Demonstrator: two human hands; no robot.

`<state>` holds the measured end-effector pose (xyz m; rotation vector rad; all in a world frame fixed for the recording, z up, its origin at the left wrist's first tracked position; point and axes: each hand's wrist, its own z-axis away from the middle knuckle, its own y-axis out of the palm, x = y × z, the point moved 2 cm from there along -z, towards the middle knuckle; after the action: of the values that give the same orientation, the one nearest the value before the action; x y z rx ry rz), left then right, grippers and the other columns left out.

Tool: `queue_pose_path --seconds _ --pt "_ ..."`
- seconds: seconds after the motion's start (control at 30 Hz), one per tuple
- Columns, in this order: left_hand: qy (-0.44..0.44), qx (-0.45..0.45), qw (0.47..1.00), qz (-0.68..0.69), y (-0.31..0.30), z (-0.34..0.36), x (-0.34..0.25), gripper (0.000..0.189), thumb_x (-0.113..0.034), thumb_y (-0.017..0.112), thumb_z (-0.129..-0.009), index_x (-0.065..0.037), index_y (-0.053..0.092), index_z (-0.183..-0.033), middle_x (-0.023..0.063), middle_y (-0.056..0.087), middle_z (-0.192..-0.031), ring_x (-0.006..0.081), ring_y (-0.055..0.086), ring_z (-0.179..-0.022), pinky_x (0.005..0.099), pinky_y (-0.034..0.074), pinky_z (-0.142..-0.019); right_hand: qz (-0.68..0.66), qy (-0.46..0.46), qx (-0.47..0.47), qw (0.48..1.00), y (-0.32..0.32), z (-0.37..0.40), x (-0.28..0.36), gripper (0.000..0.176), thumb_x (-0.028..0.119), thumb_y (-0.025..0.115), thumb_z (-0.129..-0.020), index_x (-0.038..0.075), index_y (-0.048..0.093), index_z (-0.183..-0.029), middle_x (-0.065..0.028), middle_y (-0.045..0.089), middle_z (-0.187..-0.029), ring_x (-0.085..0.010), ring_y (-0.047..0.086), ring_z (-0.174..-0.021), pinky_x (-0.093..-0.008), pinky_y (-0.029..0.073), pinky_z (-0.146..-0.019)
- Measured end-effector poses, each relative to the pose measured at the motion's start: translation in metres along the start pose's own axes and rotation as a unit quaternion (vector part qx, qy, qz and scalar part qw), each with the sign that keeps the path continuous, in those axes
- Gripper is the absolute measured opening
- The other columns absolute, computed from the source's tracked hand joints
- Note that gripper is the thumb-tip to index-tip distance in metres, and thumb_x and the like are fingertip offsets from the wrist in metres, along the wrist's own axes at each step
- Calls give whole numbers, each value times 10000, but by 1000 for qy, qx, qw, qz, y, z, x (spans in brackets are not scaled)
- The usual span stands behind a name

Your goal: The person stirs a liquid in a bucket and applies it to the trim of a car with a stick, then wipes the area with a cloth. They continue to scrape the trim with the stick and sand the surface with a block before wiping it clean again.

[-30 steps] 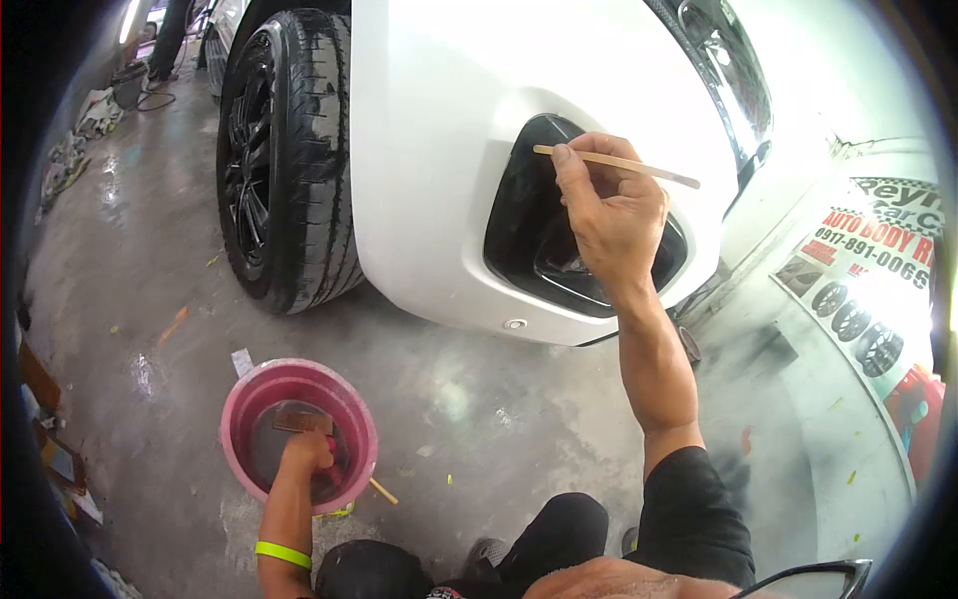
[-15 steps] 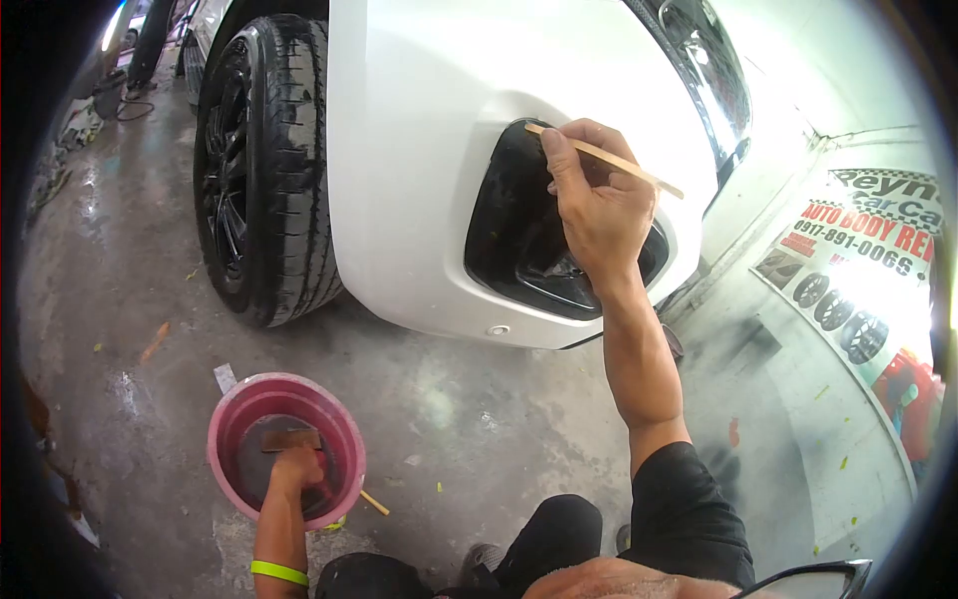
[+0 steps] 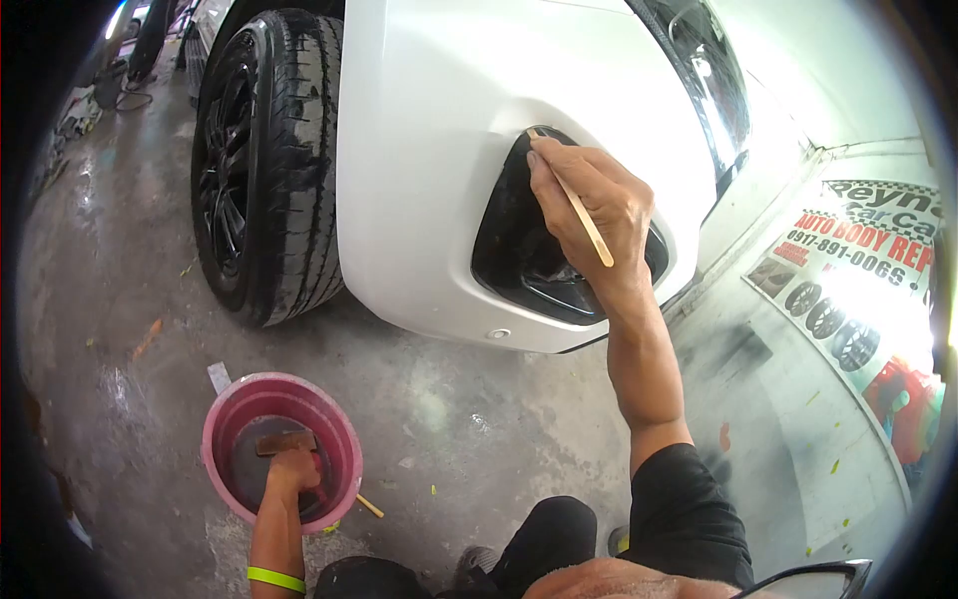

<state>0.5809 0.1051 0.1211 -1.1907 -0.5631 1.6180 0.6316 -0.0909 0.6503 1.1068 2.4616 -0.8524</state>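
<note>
My right hand [image 3: 599,205] pinches a thin, pale wooden stick [image 3: 584,215]. The stick's far tip meets the upper edge of the black fog-lamp surround [image 3: 514,225] in a white car bumper [image 3: 419,200]. Part of that surround is hidden behind the hand. Lower left, my left hand [image 3: 294,467] reaches into a pink bucket [image 3: 215,464] with dark liquid at the bottom. Its fingers are closed by a brown, flat block [image 3: 284,442], whose exact kind I cannot make out. Something reddish shows beside the fingers.
A black tyre [image 3: 299,170] stands left of the bumper. Another stick [image 3: 370,506] lies against the bucket's right side on the wet concrete floor [image 3: 429,429]. Farther right, a printed banner [image 3: 848,250] hangs on the wall. A pale scrap [image 3: 219,376] lies behind the bucket.
My right hand has turned so the stick's near end swings down toward the wrist; its tip stays by the surround's upper edge. The left hand and brown block tilt slightly inside the bucket.
</note>
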Motion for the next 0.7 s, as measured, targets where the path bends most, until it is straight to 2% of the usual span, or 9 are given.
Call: queue_pose_path --seconds 0.07,0.17,0.27,0.33,0.4,0.53,0.6,0.63,0.7 --pt "-5 -21 1000 9 4 -1 2 540 -247 597 -791 73 631 -1224 261 716 -1098 370 706 -1049 440 546 -938 -28 40 16 999 1 -1 1 90 57 746 -835 69 720 -921 -92 676 -724 -252 643 -620 -355 518 -560" --pt "13 -19 1000 -4 -4 3 -3 530 -259 604 -795 74 634 -1207 265 714 -1097 367 707 -1045 437 546 -939 -6 21 19 1000 -2 -6 0 88 62 732 -846 61 717 -933 -103 667 -721 -272 638 -615 -363 519 -565" --pt "16 21 1000 -12 -4 4 -4 527 -270 607 -803 72 634 -1203 262 715 -1097 362 708 -1044 431 546 -942 -13 -20 -4 1000 2 -8 -6 82 38 714 -835 47 705 -915 -102 647 -701 -283 627 -611 -366 514 -569" --pt "15 -33 999 -13 2 0 -1 512 -272 618 -805 54 639 -1199 255 715 -1104 359 709 -1044 430 546 -946 -15 -33 -9 999 3 -8 -3 84 24 710 -824 42 699 -906 -102 641 -693 -282 625 -611 -365 512 -571" --pt "11 -35 999 -9 10 -5 3 505 -272 625 -803 44 642 -1197 252 715 -1107 359 709 -1044 430 548 -945 13 25 -6 1000 5 -7 1 114 1 705 -799 39 692 -905 -104 632 -688 -280 628 -621 -366 514 -578" --pt "26 -13 1000 -2 6 -2 2 509 -278 640 -801 32 637 -1205 250 715 -1110 362 708 -1044 432 549 -942 -20 58 -4 998 9 -4 11 134 -5 710 -792 44 691 -915 -104 631 -686 -280 628 -625 -368 515 -580" --pt "23 -21 1000 4 8 -1 3 505 -280 640 -802 34 640 -1197 248 717 -1104 362 708 -1044 433 550 -939 7 -4 13 1000 10 -3 7 144 0 714 -800 43 699 -936 -106 654 -704 -281 647 -646 -358 522 -590" --pt "20 -31 999 9 7 0 2 501 -282 640 -803 36 644 -1189 247 719 -1099 363 707 -1045 433 551 -937 8 -4 14 1000 11 -2 4 144 0 714 -800 43 699 -936 -106 654 -704 -281 647 -646 -358 522 -590" --pt "19 -21 1000 13 5 1 1 501 -286 645 -798 37 648 -1181 246 721 -1094 364 707 -1043 434 551 -933 7 -33 -22 999 11 -1 0 158 4 721 -800 46 707 -952 -113 683 -745 -286 670 -675 -352 533 -611"
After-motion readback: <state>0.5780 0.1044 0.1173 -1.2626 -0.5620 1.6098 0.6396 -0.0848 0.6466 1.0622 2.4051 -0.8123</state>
